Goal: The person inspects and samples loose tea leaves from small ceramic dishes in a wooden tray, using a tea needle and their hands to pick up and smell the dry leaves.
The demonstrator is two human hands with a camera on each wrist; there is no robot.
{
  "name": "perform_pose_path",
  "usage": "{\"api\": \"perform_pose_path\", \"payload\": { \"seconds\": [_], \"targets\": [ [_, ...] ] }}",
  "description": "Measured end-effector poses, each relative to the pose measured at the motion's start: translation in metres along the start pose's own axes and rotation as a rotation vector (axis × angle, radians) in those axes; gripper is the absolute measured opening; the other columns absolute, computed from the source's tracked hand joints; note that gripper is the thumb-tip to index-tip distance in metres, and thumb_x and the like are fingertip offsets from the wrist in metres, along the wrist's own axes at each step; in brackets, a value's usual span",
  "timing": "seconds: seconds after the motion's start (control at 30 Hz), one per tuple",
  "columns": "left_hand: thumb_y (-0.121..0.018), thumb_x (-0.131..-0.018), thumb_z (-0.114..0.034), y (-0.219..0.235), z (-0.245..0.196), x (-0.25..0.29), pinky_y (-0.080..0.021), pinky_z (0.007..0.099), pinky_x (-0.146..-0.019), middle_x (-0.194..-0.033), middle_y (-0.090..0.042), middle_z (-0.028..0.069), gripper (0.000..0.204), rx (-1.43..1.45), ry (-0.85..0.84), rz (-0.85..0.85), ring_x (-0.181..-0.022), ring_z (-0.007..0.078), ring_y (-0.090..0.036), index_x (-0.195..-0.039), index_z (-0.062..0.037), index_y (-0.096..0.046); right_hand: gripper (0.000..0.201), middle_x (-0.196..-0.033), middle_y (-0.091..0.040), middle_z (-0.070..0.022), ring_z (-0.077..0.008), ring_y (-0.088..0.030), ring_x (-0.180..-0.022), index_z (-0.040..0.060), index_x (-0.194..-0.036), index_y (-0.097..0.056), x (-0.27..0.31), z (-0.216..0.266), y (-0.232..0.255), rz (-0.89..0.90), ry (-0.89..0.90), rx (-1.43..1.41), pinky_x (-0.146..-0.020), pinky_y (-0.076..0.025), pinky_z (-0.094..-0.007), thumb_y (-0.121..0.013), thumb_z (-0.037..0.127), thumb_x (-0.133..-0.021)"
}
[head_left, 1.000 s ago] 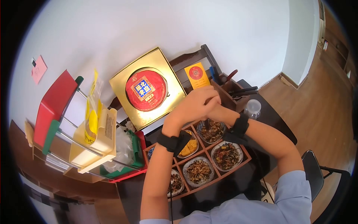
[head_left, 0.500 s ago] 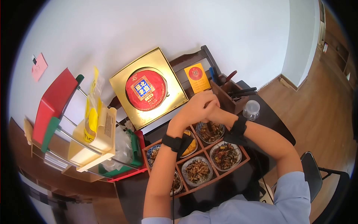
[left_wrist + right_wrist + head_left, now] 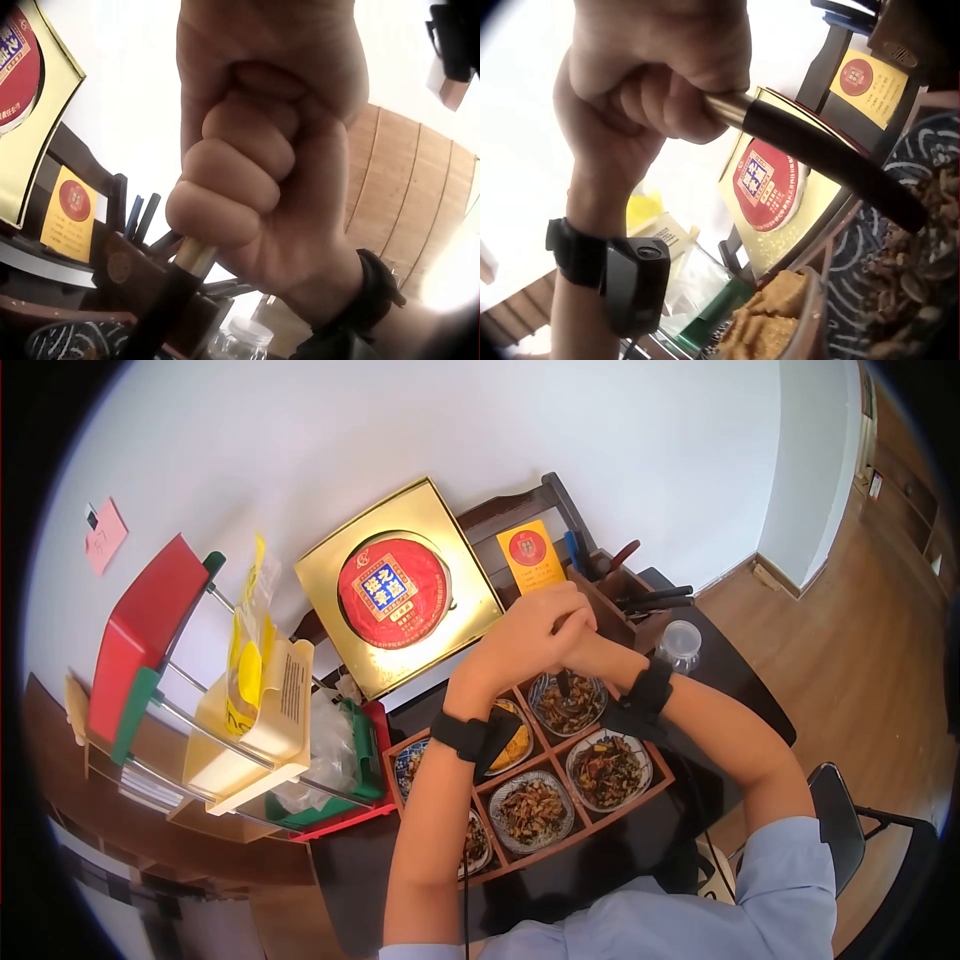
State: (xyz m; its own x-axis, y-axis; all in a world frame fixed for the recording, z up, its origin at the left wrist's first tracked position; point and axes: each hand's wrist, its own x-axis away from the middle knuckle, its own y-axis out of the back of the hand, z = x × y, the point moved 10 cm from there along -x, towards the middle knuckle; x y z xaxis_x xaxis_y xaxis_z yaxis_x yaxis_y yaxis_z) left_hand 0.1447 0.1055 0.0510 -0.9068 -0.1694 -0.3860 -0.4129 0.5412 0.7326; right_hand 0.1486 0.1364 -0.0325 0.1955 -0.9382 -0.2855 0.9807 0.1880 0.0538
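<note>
My left hand [image 3: 525,628] and right hand [image 3: 592,650] are clasped together above the divided wooden tray. Their curled fingers grip one dark rod with a brass-coloured collar [image 3: 825,157], a tool whose kind I cannot tell. The rod slants down from the fists, and its dark end reaches into a patterned bowl [image 3: 847,266] of dried brown pieces [image 3: 922,277]. Beside that bowl, yellow-orange chunks [image 3: 769,315] fill another dish. Much of the right hand is hidden behind the left in the head view.
More bowls of dried pieces sit in the tray [image 3: 590,822]. Behind stands a gold box [image 3: 335,550] with a red disc, plus a yellow card [image 3: 530,550]. A wooden holder [image 3: 605,605] with pens and a lidded jar [image 3: 680,645] are right; a rack with bins [image 3: 250,730] is left.
The clasped hands dipped slightly half a second ago and are now higher again, covering more of the yellow card's lower edge. Both keep their grip on the rod.
</note>
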Motion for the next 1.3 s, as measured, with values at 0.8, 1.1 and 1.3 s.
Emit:
{"api": "perform_pose_path", "payload": {
  "seconds": [0.8, 1.1, 1.3],
  "targets": [
    [-0.047, -0.085, -0.015, -0.004, 0.014, 0.009, -0.046, 0.0334, -0.075, -0.08, -0.06, 0.0117, 0.02, -0.022, 0.038, 0.01, -0.078, 0.0245, -0.058, -0.081, 0.0004, -0.061, 0.02, -0.059, -0.041, 0.0061, -0.0046, -0.034, -0.049, 0.014, -0.069, -0.05, 0.0, -0.023, -0.012, 0.05, -0.071, -0.265, -0.045, -0.023, -0.0207, -0.056, 0.021, -0.087],
    [-0.047, -0.085, -0.014, -0.007, 0.014, 0.008, -0.045, 0.0335, -0.075, -0.079, -0.059, 0.0121, 0.02, -0.012, 0.041, 0.009, -0.078, 0.0252, -0.057, -0.081, 0.0011, -0.06, 0.016, -0.062, -0.045, 0.0049, -0.0046, -0.037, -0.052, 0.0112, -0.07, -0.052, 0.002, -0.021, -0.005, -0.032, -0.158, -0.191, -0.045, -0.025, -0.0205, -0.056, 0.015, -0.085],
    [-0.047, -0.085, -0.014, 0.004, 0.004, 0.008, -0.045, 0.0335, -0.075, -0.079, -0.059, 0.0116, 0.021, 0.044, 0.077, -0.036, -0.079, 0.0245, -0.057, -0.081, 0.0014, -0.06, 0.014, -0.063, -0.046, 0.0047, -0.0045, -0.038, -0.052, 0.0112, -0.071, -0.052, 0.001, -0.012, -0.002, -0.036, -0.133, 0.006, -0.044, -0.025, -0.0201, -0.055, 0.014, -0.085]
  ]
}}
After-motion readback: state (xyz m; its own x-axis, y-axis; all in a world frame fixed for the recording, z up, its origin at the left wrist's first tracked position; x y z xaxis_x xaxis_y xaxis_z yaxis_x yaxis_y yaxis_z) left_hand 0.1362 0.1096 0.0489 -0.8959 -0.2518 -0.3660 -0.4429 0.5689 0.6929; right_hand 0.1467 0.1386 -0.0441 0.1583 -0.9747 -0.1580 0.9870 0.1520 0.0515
